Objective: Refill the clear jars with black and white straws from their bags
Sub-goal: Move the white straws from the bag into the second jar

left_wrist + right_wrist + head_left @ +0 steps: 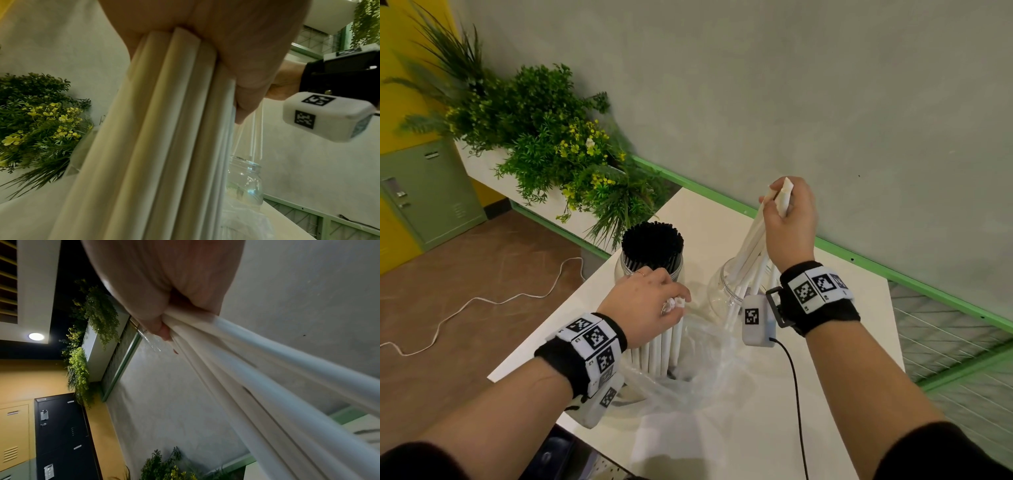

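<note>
Surface (pixel 825 394) is seen first, white and wide, with its near edge cut off by the arms. A clear plastic bag (pixel 688 387) is spread out on it, crumpled and hard to make out where it is see-through. Two clear jars are stood behind the bag. The left jar (pixel 624 270) is packed with black straws (pixel 652 244), and its lower part is hidden by the left hand (pixel 645 305). The right jar (pixel 719 291) is partly hidden by the right wrist box. A bundle of white straws (pixel 657 349) is stood upright in the bag, and its top is gripped by the curled left hand. A few more white straws (pixel 751 246) are clamped in the right hand (pixel 789 222), with their low ends down inside the right jar. In the right wrist view these straws are blurred.
</note>
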Action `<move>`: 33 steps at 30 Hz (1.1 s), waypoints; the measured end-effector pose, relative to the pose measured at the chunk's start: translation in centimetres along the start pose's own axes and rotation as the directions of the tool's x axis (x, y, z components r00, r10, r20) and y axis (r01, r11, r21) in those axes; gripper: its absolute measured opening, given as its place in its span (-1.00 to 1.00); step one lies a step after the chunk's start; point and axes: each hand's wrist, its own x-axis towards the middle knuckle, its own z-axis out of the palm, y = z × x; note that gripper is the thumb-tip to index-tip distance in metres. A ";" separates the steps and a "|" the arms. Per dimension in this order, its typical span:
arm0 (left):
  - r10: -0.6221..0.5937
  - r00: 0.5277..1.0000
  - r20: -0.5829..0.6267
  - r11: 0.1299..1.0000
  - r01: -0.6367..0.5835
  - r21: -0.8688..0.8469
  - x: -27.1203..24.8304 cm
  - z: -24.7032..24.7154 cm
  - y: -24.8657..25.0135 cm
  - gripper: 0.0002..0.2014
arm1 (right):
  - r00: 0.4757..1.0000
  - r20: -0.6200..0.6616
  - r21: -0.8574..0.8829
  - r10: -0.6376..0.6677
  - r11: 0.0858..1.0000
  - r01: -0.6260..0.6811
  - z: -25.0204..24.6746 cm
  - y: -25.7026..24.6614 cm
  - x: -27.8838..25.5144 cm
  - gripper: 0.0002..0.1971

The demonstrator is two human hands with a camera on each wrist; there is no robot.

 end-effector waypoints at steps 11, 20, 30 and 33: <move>0.006 1.000 -0.017 1.000 -0.006 -0.018 0.2 0.2 -0.2 -0.69 | 0.960 -0.010 0.101 0.281 0.955 -0.278 -0.3 2.7 2.2 -0.68; 0.010 1.000 -0.025 1.000 -0.010 -0.017 0.1 0.2 -0.1 -0.73 | 0.867 -0.030 0.215 0.497 0.851 -0.480 -1.1 7.7 -3.6 -0.73; 0.035 0.999 -0.034 0.999 -0.035 -0.016 0.3 0.1 0.2 -0.69 | 0.895 0.203 -0.107 0.398 0.917 -0.384 -0.6 10.6 -6.6 -0.76; 0.036 0.999 -0.036 0.999 -0.036 -0.013 0.3 0.1 0.2 -0.68 | 0.913 0.239 -0.207 0.329 0.936 -0.283 -0.6 11.2 -5.5 -0.56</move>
